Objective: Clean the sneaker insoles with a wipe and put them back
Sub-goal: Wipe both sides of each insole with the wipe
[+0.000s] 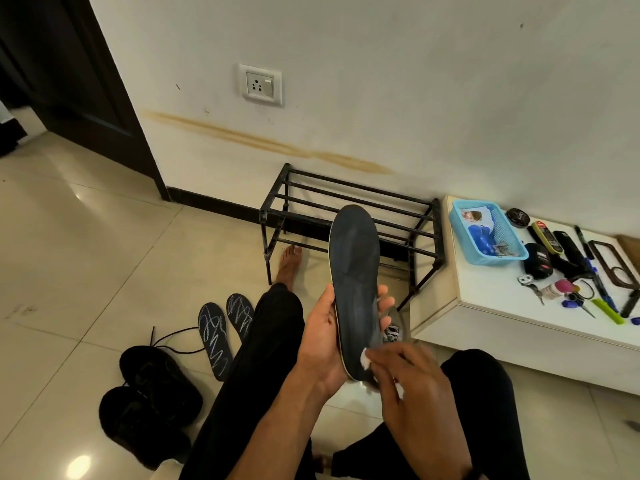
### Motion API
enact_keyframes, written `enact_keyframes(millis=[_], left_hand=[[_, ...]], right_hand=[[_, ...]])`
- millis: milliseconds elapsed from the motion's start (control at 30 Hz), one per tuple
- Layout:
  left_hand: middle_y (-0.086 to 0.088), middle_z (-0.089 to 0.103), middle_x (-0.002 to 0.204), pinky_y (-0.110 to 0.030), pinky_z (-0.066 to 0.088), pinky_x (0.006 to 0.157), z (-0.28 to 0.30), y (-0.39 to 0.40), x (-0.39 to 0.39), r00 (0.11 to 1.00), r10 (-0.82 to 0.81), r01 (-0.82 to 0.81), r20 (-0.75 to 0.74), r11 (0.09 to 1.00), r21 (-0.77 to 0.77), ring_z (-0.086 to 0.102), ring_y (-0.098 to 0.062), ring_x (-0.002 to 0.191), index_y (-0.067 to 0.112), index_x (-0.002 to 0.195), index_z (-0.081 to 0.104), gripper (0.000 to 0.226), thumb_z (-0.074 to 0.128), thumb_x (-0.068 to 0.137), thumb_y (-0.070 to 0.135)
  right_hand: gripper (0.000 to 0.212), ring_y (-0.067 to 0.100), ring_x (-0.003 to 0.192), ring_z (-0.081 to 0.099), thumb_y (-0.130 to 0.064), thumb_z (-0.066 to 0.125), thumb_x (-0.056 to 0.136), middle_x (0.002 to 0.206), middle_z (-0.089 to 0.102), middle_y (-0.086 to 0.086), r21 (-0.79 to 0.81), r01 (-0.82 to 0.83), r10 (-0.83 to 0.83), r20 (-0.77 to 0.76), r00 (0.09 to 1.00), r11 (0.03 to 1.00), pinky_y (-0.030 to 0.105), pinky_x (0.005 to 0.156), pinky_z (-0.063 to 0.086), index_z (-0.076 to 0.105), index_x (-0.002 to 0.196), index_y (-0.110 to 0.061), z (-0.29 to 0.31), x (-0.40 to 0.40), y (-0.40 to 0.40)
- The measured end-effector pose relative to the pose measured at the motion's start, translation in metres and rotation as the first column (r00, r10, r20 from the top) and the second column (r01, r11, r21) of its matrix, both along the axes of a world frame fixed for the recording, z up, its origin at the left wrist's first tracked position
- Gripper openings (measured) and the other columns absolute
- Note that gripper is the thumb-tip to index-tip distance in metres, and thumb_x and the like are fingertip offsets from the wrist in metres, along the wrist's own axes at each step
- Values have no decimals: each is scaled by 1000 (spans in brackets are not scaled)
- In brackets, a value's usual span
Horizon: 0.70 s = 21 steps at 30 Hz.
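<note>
My left hand [323,344] grips a dark blue insole [353,268] from behind, holding it upright with its toe end pointing up. My right hand [412,382] holds a white wipe [366,361] bunched in its fingers and presses it against the heel end of that insole. Two more dark insoles with white scribble marks [214,337] lie side by side on the floor to the left of my leg. A pair of black sneakers [152,393] with loose laces sits on the tiles at the lower left. Another shoe [393,329] shows partly behind the held insole.
A black metal shoe rack [349,216] stands against the wall ahead. At the right, a low white cabinet [502,313] carries a blue basket [485,233], shoe-polish tins, brushes, pens, keys and scissors. My bare foot [289,265] rests by the rack. A dark doorway opens at the left.
</note>
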State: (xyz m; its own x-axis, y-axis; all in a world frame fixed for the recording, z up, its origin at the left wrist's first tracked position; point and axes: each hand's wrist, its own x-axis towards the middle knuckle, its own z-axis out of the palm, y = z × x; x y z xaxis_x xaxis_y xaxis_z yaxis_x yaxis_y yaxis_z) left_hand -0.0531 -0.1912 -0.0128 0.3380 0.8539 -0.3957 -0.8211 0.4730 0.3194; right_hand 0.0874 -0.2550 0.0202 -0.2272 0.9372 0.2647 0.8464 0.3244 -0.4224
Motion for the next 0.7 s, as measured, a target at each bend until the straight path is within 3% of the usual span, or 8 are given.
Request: enact_keyframes(millis=[100, 233, 333, 433, 567, 700], left_hand=[[-21, 60, 143, -47, 46, 112, -4, 1, 1, 997, -20, 17, -81, 999, -38, 59, -33, 131, 6, 143, 58, 73, 31, 105, 61], [-16, 69, 131, -49, 48, 111, -4, -2, 5, 980, -52, 46, -190, 998, -34, 67, -30, 120, 17, 131, 71, 64, 34, 104, 62], [-15, 74, 121, -43, 54, 99, -1, -3, 7, 976, -60, 57, -209, 998, -21, 73, -26, 104, 21, 114, 80, 60, 36, 104, 61], [-16, 75, 119, -43, 56, 95, 2, -2, 5, 973, -56, 48, -225, 998, -40, 75, -26, 101, 18, 120, 76, 62, 35, 104, 61], [-20, 67, 133, -46, 47, 112, 2, 1, 0, 992, -16, 5, -129, 996, -88, 66, -30, 123, 6, 134, 67, 71, 36, 102, 62], [-22, 62, 140, -43, 43, 115, -6, 3, 1, 996, 41, -49, -83, 994, -97, 61, -31, 130, 1, 140, 60, 76, 36, 103, 63]], right_hand=[[25, 12, 93, 58, -6, 79, 82, 101, 68, -4, 3, 14, -14, 50, 999, 1000, 15, 81, 45, 78, 104, -18, 0, -1, 26], [20, 23, 90, 62, -10, 78, 83, 97, 69, 5, 76, 58, -67, 110, 992, 995, 28, 75, 52, 77, 103, -11, 3, -5, 61], [18, 27, 92, 64, -11, 77, 84, 96, 71, 10, 122, 121, -132, 89, 987, 985, 26, 78, 46, 77, 101, -7, 8, -7, 80], [16, 25, 92, 64, -11, 75, 86, 96, 71, 8, 93, 132, -138, 69, 988, 987, 23, 80, 44, 77, 102, -9, 7, -11, 76], [19, 12, 92, 61, -13, 74, 88, 100, 70, -3, -45, 133, -133, -6, 991, 990, 8, 79, 37, 76, 105, -20, -4, -15, 38], [25, -1, 78, 64, -12, 79, 83, 87, 67, -21, -232, 180, -226, -193, 955, 956, 4, 68, 46, 77, 97, -32, 1, -14, -3]])
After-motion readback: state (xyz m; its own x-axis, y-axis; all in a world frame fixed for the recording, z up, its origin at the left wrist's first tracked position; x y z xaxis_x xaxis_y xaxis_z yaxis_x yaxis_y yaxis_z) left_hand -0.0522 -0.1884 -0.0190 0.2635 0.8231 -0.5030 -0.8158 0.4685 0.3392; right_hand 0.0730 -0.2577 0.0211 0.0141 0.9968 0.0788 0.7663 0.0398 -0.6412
